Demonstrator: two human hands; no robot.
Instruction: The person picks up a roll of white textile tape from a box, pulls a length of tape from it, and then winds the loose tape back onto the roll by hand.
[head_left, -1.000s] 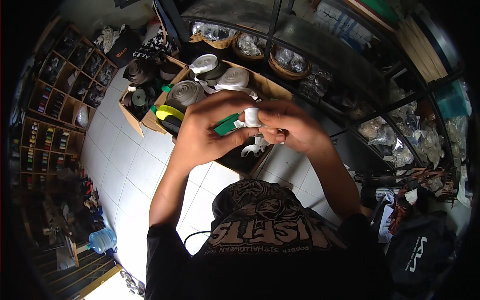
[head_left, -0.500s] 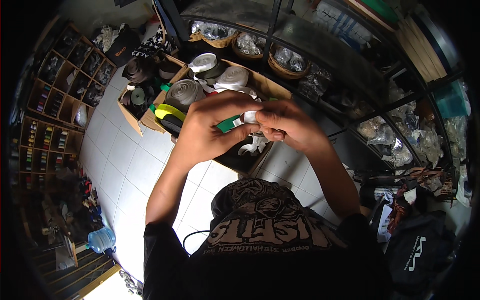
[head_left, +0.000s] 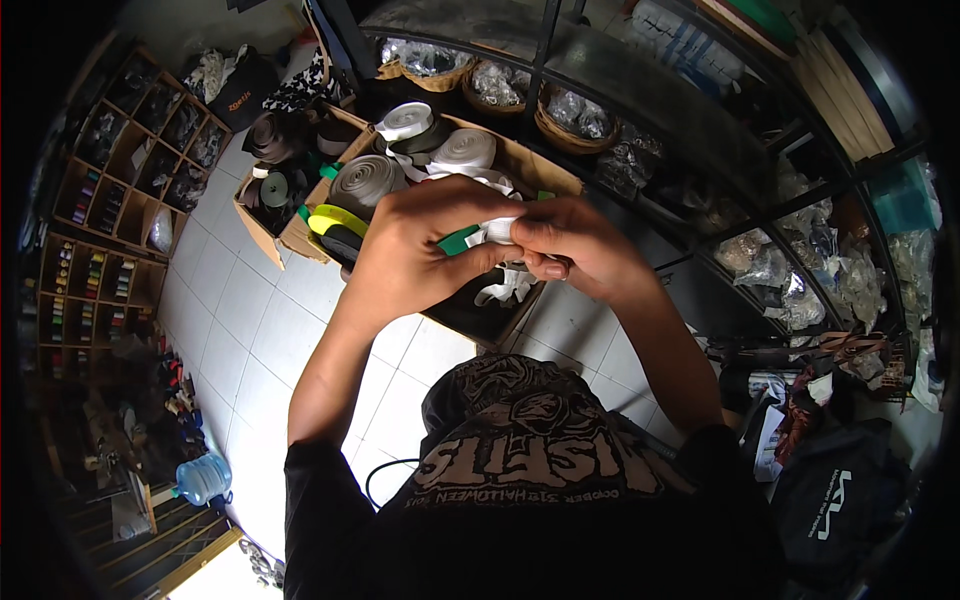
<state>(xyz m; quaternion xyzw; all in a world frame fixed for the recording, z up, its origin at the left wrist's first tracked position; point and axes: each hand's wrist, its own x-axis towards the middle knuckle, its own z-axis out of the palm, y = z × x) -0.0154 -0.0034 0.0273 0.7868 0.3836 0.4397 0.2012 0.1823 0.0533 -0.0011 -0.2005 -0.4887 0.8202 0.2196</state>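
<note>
Between my two hands is a small roll of white elastic band (head_left: pixel 496 232), its ribbed surface showing. My left hand (head_left: pixel 408 245) curves round its left side, with thumb and fingers closing toward it. Thumb and curled fingers of my right hand (head_left: pixel 580 250) pinch it from the right. Both hands are raised over a cardboard box (head_left: pixel 548 172) of rolled bands. Inside are a grey roll (head_left: pixel 366 185), a white roll (head_left: pixel 466 149) and a neon-yellow roll (head_left: pixel 335 219). Loose white strips (head_left: pixel 508 288) show below my fingers. My hands hide part of the box.
A second cardboard box (head_left: pixel 262 240) with dark rolls adjoins on the left. Wicker baskets (head_left: pixel 575 140) of bagged items line a black metal rack behind. Wooden shelves (head_left: pixel 110 215) with thread spools stand far left, near a blue water jug (head_left: pixel 203 480). A black bag (head_left: pixel 835 500) lies right.
The white band between my fingers has shifted slightly, and more of it shows to the left. Both hands keep nearly the same place and grip.
</note>
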